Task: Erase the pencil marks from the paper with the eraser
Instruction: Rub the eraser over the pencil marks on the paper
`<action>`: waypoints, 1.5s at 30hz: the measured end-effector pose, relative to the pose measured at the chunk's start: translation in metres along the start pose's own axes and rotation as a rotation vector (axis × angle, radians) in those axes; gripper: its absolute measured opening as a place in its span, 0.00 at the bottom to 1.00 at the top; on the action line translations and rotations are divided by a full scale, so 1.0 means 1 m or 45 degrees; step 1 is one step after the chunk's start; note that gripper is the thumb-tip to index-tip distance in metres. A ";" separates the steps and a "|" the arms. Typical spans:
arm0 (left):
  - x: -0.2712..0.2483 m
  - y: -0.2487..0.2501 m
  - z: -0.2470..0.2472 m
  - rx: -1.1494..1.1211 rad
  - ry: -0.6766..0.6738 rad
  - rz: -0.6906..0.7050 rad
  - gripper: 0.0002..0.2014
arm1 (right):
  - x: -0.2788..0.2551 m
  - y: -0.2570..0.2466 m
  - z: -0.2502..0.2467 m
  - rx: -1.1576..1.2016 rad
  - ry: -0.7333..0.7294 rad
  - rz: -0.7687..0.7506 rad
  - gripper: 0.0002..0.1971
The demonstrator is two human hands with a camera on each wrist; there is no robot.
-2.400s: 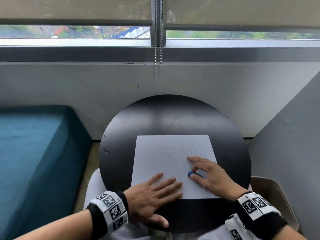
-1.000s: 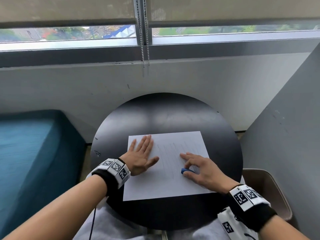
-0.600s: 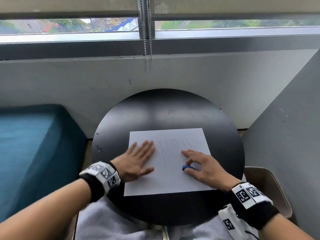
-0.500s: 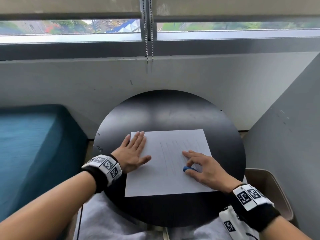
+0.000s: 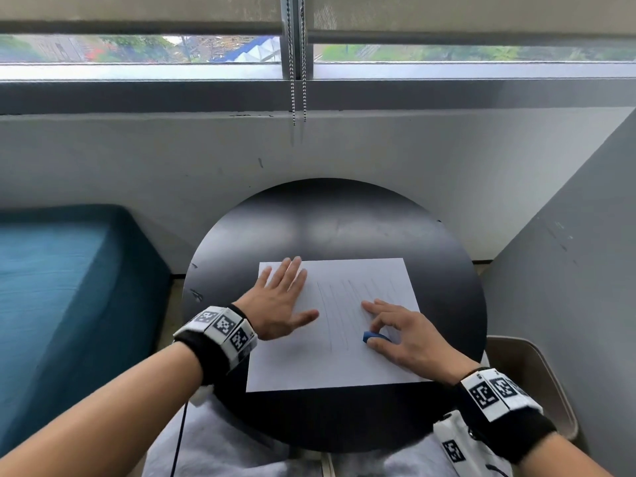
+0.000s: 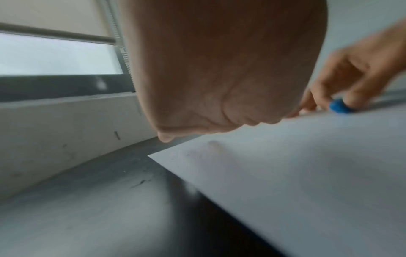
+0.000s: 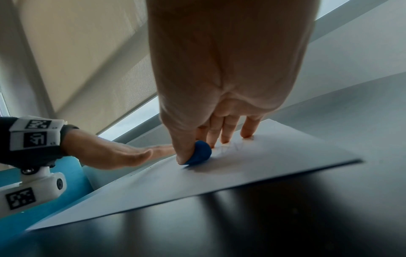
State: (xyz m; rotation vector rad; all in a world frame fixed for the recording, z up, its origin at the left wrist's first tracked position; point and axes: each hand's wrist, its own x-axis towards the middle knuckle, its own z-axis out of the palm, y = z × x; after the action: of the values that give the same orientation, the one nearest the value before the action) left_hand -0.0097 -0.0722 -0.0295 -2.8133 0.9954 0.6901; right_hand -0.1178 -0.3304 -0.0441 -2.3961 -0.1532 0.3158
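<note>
Eraser (image 5: 375, 337) pinched in right hand (image 5: 409, 339), pressed on paper (image 5: 309, 359).
Left hand (image 5: 278, 304) flat, fingers spread (pencil lines (image 5: 344, 311) run near-to-far).

Eraser (image 5: 375, 337) mostly under right hand (image 5: 409, 339)

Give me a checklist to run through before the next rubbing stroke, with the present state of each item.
1. Eraser gripped: ok, right hand pinches it between thumb and finger.
2. Eraser on the paper: ok, it touches the sheet in the right wrist view.
3. Paper held down: ok, left hand lies flat on its far left part.
4. Pencil marks left to erase: ok, faint lines run beside the eraser.
5. Paper wholly on the table: ok, all four corners lie on the black top.
6. Paper creased under the eraser: cannot tell.
</note>
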 end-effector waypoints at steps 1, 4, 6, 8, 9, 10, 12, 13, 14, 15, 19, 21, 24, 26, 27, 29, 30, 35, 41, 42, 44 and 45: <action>-0.002 0.002 -0.003 -0.031 -0.005 0.022 0.69 | 0.000 -0.001 0.000 -0.004 0.002 0.003 0.06; -0.010 0.011 -0.003 0.006 -0.044 0.071 0.67 | 0.000 -0.003 -0.001 -0.021 0.017 0.011 0.05; -0.011 0.014 -0.004 0.028 0.006 0.067 0.67 | 0.000 -0.005 -0.002 -0.043 0.006 0.028 0.04; -0.009 0.017 -0.005 0.027 0.046 0.051 0.67 | 0.000 -0.011 -0.005 -0.072 0.000 0.043 0.05; -0.009 0.018 -0.005 0.025 0.044 0.039 0.68 | 0.001 -0.017 -0.006 -0.100 0.005 0.044 0.05; -0.008 0.019 -0.004 0.025 0.034 0.025 0.70 | 0.003 -0.023 -0.007 -0.146 0.018 0.034 0.05; -0.008 0.021 0.000 0.037 0.001 0.002 0.73 | 0.010 -0.040 -0.007 -0.239 0.025 -0.006 0.03; -0.007 0.022 0.001 0.045 -0.015 -0.005 0.74 | 0.015 -0.049 -0.006 -0.273 0.001 -0.026 0.05; -0.007 0.022 0.003 0.049 -0.024 -0.009 0.75 | 0.019 -0.057 -0.003 -0.305 -0.037 -0.046 0.07; -0.006 0.022 0.004 0.050 -0.028 -0.012 0.75 | 0.024 -0.063 -0.001 -0.338 -0.076 -0.066 0.07; -0.004 0.021 0.006 0.040 -0.021 -0.021 0.76 | 0.042 -0.073 0.003 -0.433 -0.170 -0.104 0.07; -0.004 0.022 0.006 0.033 -0.024 -0.028 0.76 | 0.047 -0.073 0.002 -0.433 -0.190 -0.100 0.06; -0.004 0.022 0.006 0.026 -0.031 -0.030 0.76 | 0.045 -0.073 0.003 -0.457 -0.300 -0.138 0.05; -0.004 0.023 0.006 0.026 -0.032 -0.033 0.76 | 0.045 -0.078 0.002 -0.458 -0.390 -0.151 0.04; -0.004 0.023 0.006 0.026 -0.036 -0.037 0.76 | 0.048 -0.079 0.000 -0.454 -0.397 -0.151 0.03; -0.004 0.023 0.006 0.027 -0.035 -0.042 0.76 | 0.056 -0.078 -0.004 -0.454 -0.335 -0.143 0.04; -0.004 0.023 0.005 0.030 -0.031 -0.045 0.77 | 0.060 -0.077 -0.006 -0.455 -0.300 -0.142 0.04; -0.006 0.024 0.004 0.037 -0.082 -0.058 0.78 | 0.052 -0.076 -0.003 -0.384 -0.484 -0.165 0.03; -0.005 0.023 0.005 0.016 -0.066 -0.065 0.79 | 0.071 -0.073 -0.010 -0.393 -0.277 -0.137 0.04; -0.005 0.024 0.005 0.018 -0.069 -0.064 0.79 | 0.069 -0.071 -0.009 -0.379 -0.303 -0.143 0.03; -0.005 0.025 0.004 0.015 -0.083 -0.062 0.79 | 0.061 -0.071 -0.005 -0.329 -0.444 -0.157 0.03; -0.005 0.025 0.003 0.011 -0.087 -0.062 0.78 | 0.059 -0.072 -0.004 -0.315 -0.511 -0.153 0.04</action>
State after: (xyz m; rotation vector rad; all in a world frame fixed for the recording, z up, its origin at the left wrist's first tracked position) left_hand -0.0298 -0.0877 -0.0284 -2.7758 0.9135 0.7687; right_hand -0.0612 -0.2679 -0.0040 -2.5226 -0.5456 0.7570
